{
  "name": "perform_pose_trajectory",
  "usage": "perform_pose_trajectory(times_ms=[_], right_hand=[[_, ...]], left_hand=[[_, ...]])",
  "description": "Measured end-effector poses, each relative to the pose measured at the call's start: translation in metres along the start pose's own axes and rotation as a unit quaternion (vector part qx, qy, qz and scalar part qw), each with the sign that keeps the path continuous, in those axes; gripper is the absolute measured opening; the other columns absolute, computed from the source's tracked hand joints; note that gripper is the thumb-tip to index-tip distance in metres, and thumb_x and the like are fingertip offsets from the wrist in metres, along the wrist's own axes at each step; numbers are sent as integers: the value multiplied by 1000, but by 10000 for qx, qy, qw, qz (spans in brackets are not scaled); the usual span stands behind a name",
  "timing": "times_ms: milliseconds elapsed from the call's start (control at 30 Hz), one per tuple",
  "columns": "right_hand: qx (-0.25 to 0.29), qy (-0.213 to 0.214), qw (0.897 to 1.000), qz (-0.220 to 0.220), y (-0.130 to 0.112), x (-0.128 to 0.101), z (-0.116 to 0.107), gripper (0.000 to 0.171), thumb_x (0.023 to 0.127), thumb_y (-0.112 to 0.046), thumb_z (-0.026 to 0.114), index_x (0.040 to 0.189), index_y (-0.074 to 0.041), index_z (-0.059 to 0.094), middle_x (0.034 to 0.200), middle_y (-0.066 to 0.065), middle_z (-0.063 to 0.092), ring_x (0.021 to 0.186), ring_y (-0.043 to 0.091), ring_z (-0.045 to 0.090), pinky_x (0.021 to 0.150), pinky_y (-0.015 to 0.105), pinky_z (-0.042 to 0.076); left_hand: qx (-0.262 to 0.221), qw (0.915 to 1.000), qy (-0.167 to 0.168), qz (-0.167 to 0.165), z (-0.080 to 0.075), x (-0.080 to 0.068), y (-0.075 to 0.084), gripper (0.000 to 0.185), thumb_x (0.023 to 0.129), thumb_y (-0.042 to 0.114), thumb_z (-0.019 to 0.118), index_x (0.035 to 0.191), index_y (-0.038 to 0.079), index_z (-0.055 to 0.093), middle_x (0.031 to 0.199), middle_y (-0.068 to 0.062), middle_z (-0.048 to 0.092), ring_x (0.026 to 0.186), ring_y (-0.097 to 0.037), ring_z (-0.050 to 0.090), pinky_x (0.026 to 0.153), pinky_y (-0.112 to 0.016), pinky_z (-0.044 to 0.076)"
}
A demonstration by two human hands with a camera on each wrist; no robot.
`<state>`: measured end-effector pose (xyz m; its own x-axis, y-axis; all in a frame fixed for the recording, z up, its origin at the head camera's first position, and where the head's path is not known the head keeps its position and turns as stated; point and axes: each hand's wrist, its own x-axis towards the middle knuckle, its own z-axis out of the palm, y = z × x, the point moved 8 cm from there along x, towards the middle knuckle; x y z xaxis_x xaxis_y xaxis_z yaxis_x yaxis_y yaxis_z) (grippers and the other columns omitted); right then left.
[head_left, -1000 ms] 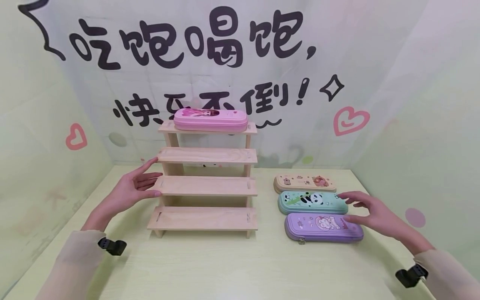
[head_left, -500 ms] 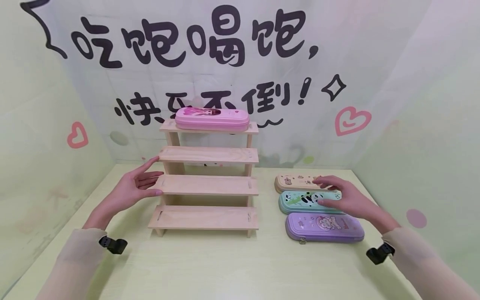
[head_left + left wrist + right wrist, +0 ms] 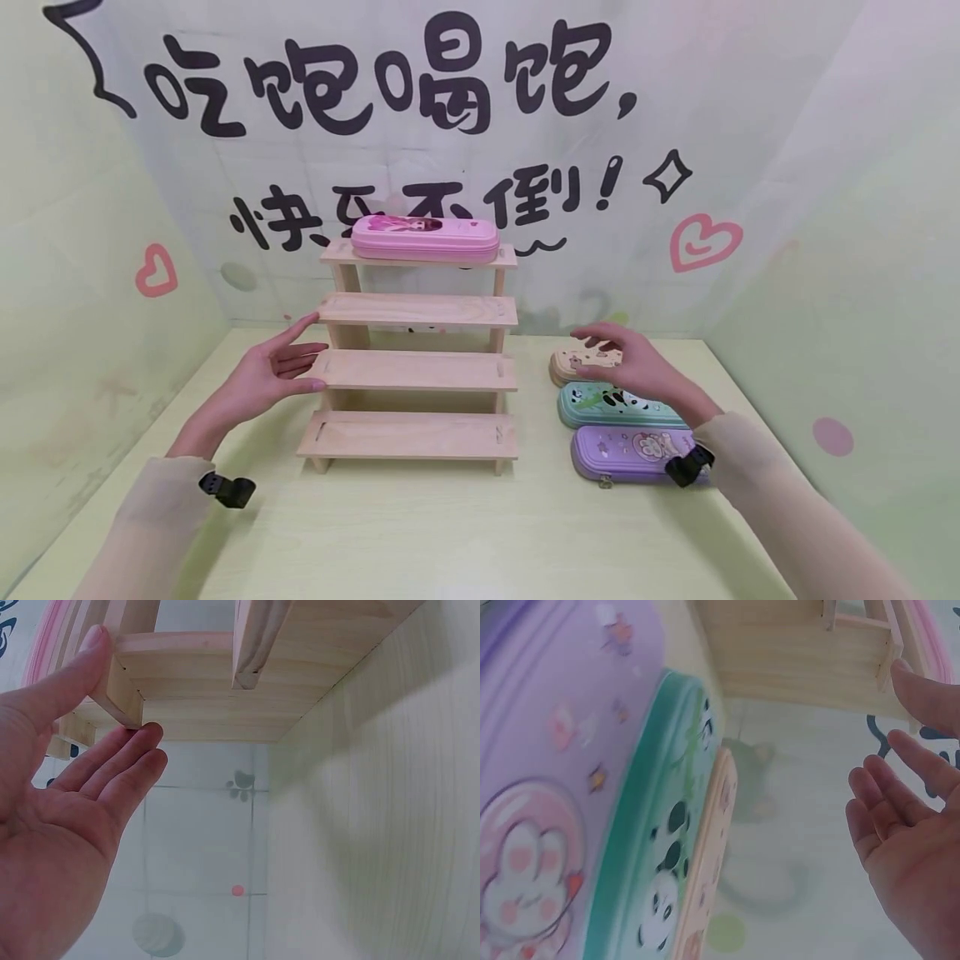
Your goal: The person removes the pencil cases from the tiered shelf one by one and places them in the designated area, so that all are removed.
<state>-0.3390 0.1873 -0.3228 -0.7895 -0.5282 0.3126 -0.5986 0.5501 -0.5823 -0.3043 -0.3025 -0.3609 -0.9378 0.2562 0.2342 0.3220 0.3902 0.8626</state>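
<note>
My left hand (image 3: 247, 379) is at the left side of a four-step wooden display stand (image 3: 416, 371), its fairly straight thumb and fingers touching the board ends. On the top step lies a pink pencil case (image 3: 450, 240) with a doll picture. Over on the right, my right hand (image 3: 637, 362) hovers with nothing in it, fingers apart and slightly bent. It overlaps a beige pencil case (image 3: 564, 367) with small animal prints. In front of that lie a mint panda pencil case (image 3: 600, 404) and a purple rabbit pencil case (image 3: 611, 454); my right forearm partly covers them.
The pale wooden table (image 3: 450, 533) carries the stand and the cases. Behind it hangs a backdrop (image 3: 525, 150) with large black lettering, and pale panels (image 3: 840, 292) enclose both sides. The three lower steps (image 3: 412, 437) bear no cases.
My right hand has moved left and away from me, from over the purple and mint cases to the beige one. The left hand stays at the stand.
</note>
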Motion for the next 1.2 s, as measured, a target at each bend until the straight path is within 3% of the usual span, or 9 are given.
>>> perform_pose_trajectory(times_ms=[333, 667, 1033, 1200], right_hand=[[495, 170, 9986, 0, -54, 43, -3, 54, 84, -9, 73, 132, 1, 51, 127, 17, 55, 109, 34, 52, 95, 50, 42], [553, 571, 9968, 61, -44, 99, -9, 63, 83, -29, 76, 136, -7, 50, 130, 6, 53, 111, 24, 50, 97, 43, 41], [441, 576, 9973, 148, -60, 145, -11, 71, 83, -35, 75, 141, -8, 44, 137, 8, 49, 119, 27, 46, 102, 39, 39], [499, 575, 9966, 318, -63, 158, -11, 74, 82, -40, 74, 141, -9, 43, 138, 8, 48, 120, 30, 46, 99, 44, 42]], left_hand=[[13, 10000, 15, -1, -1, 1, -4, 97, 72, 15, 83, 149, 38, 28, 133, -17, 52, 120, -30, 52, 94, -38, 47], [36, 10000, 3, 1, 0, 1, -4, 95, 73, 19, 83, 148, 39, 29, 134, -19, 51, 121, -30, 52, 93, -33, 48], [20, 10000, 10, 80, -1, 1, -3, 96, 73, 17, 83, 148, 39, 28, 134, -17, 52, 121, -29, 52, 94, -36, 47], [-17, 10000, -1, 96, 0, 1, -3, 96, 73, 17, 83, 149, 38, 28, 133, -16, 52, 121, -29, 52, 94, -34, 47]])
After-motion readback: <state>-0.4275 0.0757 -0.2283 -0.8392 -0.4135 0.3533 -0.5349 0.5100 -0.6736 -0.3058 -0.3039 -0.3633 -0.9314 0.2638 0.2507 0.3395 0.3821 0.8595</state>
